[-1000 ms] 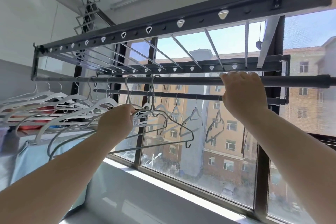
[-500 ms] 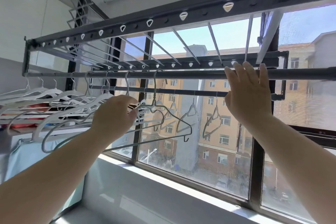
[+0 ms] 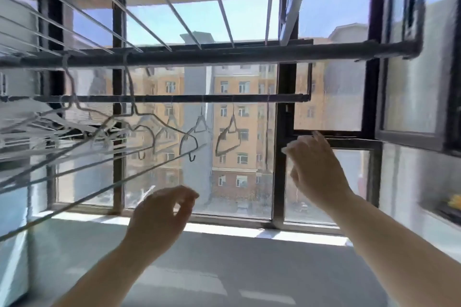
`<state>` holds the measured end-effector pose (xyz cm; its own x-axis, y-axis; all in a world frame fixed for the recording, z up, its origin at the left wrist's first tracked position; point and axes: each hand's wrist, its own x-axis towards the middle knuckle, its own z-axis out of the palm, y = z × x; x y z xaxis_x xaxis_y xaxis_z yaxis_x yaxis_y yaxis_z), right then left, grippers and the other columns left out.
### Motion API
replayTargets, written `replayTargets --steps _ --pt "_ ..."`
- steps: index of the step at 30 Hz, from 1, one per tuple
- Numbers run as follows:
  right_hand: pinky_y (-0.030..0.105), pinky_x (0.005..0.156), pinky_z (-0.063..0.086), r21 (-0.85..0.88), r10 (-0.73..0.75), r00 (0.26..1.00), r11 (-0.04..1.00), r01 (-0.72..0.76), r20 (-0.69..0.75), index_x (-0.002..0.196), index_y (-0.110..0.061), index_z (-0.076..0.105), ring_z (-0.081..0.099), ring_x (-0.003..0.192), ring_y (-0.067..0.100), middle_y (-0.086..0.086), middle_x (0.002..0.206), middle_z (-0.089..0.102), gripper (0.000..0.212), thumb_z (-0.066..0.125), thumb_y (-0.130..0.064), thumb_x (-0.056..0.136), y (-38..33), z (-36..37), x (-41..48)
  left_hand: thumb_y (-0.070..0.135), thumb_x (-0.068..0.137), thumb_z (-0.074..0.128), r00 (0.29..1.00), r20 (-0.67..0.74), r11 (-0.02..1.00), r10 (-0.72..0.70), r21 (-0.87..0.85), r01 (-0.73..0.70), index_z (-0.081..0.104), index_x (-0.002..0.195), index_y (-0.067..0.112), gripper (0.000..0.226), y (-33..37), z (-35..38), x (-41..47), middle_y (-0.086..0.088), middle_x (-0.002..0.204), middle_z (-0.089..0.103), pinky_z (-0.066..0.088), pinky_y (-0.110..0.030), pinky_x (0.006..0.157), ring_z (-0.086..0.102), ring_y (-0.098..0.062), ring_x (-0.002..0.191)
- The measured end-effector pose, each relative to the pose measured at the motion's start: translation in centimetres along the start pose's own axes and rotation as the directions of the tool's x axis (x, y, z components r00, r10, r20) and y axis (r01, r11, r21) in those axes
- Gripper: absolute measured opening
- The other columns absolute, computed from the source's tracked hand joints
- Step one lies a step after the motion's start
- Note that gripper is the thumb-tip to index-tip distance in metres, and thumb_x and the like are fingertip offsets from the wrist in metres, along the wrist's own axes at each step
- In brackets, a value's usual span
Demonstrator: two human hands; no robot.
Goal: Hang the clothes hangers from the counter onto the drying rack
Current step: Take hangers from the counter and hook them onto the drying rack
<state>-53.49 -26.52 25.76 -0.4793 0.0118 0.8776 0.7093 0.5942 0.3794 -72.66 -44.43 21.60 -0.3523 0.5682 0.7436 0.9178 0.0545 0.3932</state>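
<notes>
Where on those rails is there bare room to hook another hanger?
The near rail is bare from the wire hanger hook to its right corner bend. The far rail is bare right of the small grey hanger. The left end is crowded with white hangers.

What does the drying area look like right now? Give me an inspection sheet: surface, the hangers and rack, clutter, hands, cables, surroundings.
Surface: grey counter under the window, sunlit at its far edge; no hangers seen on the visible part.
Job's things: drying rack overhead; wire hangers hooked on its front rod at left; smaller hangers on the rear rod.
Clutter: yellow object on the right ledge, too blurred to identify.
Hands: left hand loosely curled, holding nothing; right hand open, holding nothing; both below the rods.
Cables: nothing seen.
Surroundings: window frame; apartment building outside.
</notes>
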Motion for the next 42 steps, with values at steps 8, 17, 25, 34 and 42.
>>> replayTargets --steps 8,17,25,34,42 --pt "0.034 0.062 0.055 -0.042 0.171 0.869 0.984 -0.171 0.464 0.080 -0.004 0.068 0.067 0.066 0.028 0.008 0.076 0.069 0.031 0.077 0.006 0.052 9.7 -3.4 -11.0 0.027 0.090 0.053 0.948 0.315 0.982 0.047 -0.186 0.014 0.068 0.094 0.027 0.016 8.4 13.5 -1.0 0.013 0.076 0.060 0.047 -0.024 0.078 0.064 -0.015 0.090" --pt "0.024 0.092 0.033 -0.318 0.504 0.465 0.848 -0.424 0.728 0.128 -0.015 0.047 0.043 0.122 0.018 0.000 0.131 0.048 0.036 0.032 -0.010 0.096 24.8 -11.0 -26.4 0.026 0.089 0.052 0.831 0.523 0.938 0.191 -0.345 0.002 0.055 0.072 0.042 0.024 26.5 28.9 -4.4 0.011 0.078 0.061 0.043 -0.023 0.072 0.064 -0.016 0.089" --pt "0.027 0.075 0.037 -0.628 0.790 0.100 0.551 -0.550 0.605 0.084 -0.021 0.051 0.052 0.110 0.020 0.005 0.111 0.056 0.018 0.037 -0.014 0.093 38.2 -18.4 -42.5 0.021 0.091 0.047 0.668 0.690 0.867 0.279 -0.480 0.135 0.063 0.085 0.034 0.022 42.0 41.0 -11.9 0.003 0.095 0.069 0.049 -0.027 0.077 0.064 -0.020 0.091" --pt "0.026 0.092 0.039 -0.731 0.929 0.005 0.296 -0.615 0.371 0.125 -0.013 0.049 0.046 0.120 0.020 0.002 0.132 0.049 0.033 0.034 -0.014 0.096 46.0 -20.9 -51.6 0.023 0.091 0.048 0.552 0.770 0.864 0.320 -0.476 0.164 0.044 0.067 0.047 0.034 49.9 50.0 -17.5 0.018 0.077 0.057 0.041 -0.019 0.071 0.058 -0.008 0.082" --pt "0.027 0.099 0.034 -0.786 0.979 -0.023 0.147 -0.600 0.201 0.118 -0.009 0.056 0.045 0.123 0.020 0.004 0.126 0.054 0.030 0.041 -0.019 0.094 48.5 -20.6 -57.1 0.018 0.092 0.049 0.617 0.660 0.800 0.429 -0.595 0.081 0.066 0.104 0.020 0.021 57.4 58.9 -15.8 0.010 0.106 0.059 0.035 -0.020 0.079 0.054 -0.015 0.109"
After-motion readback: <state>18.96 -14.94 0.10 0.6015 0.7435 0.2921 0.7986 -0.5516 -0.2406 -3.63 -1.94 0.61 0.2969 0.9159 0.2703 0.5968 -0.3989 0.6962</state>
